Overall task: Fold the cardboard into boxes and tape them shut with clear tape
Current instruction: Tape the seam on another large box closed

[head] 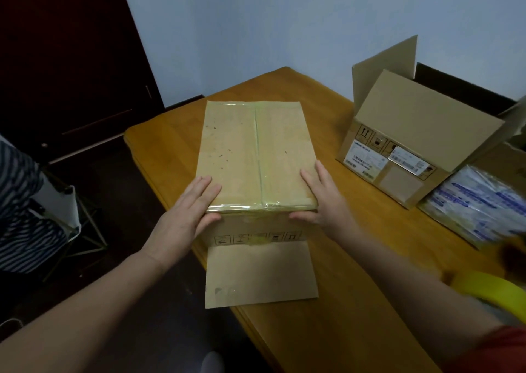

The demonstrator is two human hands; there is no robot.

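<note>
The taped box (257,156) stands on the wooden table (355,273), near its front left corner. Clear tape runs down the top centre seam and across the near top edge. My left hand (189,210) lies against the box's left near corner, fingers (206,190) spread flat on top and thumb on the front face. My right hand (323,199) mirrors it at the right near corner, fingers straight along the side. Both hands are open and pressing; neither is closed around anything.

One flap (260,273) at the bottom of the front face lies loose on the table, reaching past the table edge toward me. In my judgement this side of the box is not yet sealed.

Risks noted:
- The box sits close to the table edge; a careless turn could tip it off.
- The loose flap may catch or crease when I turn the box.
- The tape on the near edge looks wrinkled; it may lift.

A second box (410,147) stands open, well to the right, beside a plastic packet (478,201). A yellow tape roll (495,290) lies near my right forearm.
</note>
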